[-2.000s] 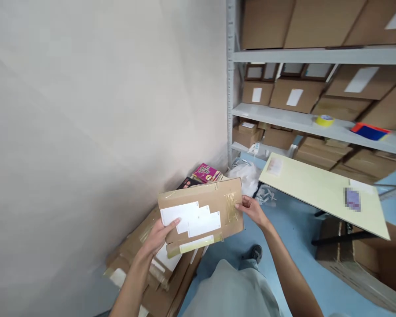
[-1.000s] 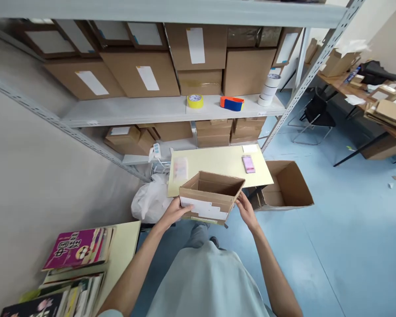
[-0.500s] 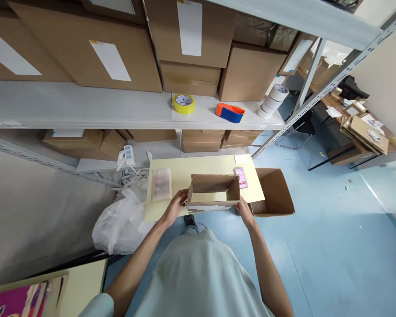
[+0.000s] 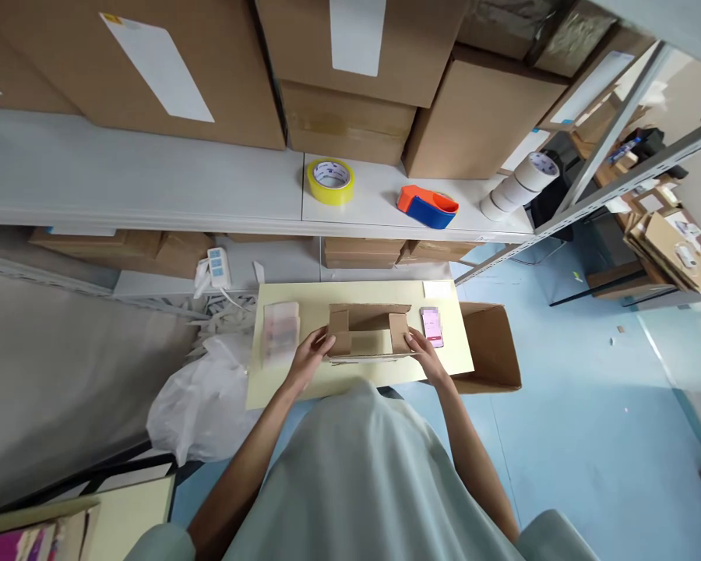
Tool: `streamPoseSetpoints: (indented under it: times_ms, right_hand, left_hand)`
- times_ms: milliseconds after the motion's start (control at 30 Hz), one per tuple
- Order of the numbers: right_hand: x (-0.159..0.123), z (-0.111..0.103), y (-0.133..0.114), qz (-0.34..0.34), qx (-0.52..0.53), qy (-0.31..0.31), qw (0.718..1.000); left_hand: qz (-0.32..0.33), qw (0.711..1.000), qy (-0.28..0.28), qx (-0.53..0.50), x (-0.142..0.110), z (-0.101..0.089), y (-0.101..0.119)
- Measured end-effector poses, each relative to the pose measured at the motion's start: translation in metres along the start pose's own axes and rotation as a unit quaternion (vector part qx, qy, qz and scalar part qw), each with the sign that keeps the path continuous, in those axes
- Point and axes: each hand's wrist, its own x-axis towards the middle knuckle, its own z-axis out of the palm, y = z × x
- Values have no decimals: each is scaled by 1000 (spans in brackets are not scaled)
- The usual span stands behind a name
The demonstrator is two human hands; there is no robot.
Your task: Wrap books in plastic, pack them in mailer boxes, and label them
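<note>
A small cardboard box is over the pale yellow table, its top open toward me. Two short flaps are folded inward at its ends, and the table's yellow shows between them. Gripping the left end is my left hand, its thumb on the left flap. My right hand is closed on the right end, fingers at that flap. Just beyond it lies a phone with a lit pink screen. A translucent packet lies to the left of the box.
A grey shelf above the table bears large cartons, yellow tape, an orange-and-blue tape dispenser and stacked white rolls. A power strip sits lower. A white plastic bag is left; an open carton stands right.
I have turned from the wall and books to the table. The box, flattened at first, has been opened out and brought over the table, and its end flaps have been folded in.
</note>
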Motion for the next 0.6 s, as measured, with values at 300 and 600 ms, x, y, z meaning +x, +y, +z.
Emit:
streamPoseSetpoints:
  times_ms: [300, 600]
  right_hand:
    - [44, -25, -8, 1, -5, -22, 1000]
    - [58, -35, 9, -46, -17, -35, 998]
  left_hand:
    - [-23, 997, 73, 4, 13, 30, -7]
    - [1, 987, 155, 39, 29, 47, -19]
